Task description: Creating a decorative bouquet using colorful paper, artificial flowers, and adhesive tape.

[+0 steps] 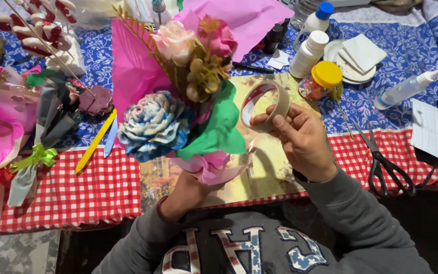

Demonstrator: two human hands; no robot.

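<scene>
**Bouquet in one hand, tape roll in the other**

From my feed, the paper-flower bouquet (178, 101) stands upright over the near edge of the table, just in front of the person's chest. I see a blue-and-white bloom low on its left, a pale pink and a deeper pink bloom on top, gold leaves between them, with pink and green wrapping paper around the lot. The left hand (191, 190) grips it from below at the gathered pink base; its fingers are hidden under the paper, so I cannot tell how they lie.

Just to the right, the right hand (300, 137) holds up a roll of tape (264, 105), thumb and fingertips pinching its lower rim, the roll's hole facing the camera. It sits close beside the green paper.

Under both lies a yellowish printed sheet (275, 167) on a red checked tablecloth (77, 187). Black scissors (384, 162) lie to the right, well apart from the hand. Behind are a yellow-lidded jar (323, 80) and white bottles (308, 53). At far left lie other wrapped bouquets (6, 137).
</scene>
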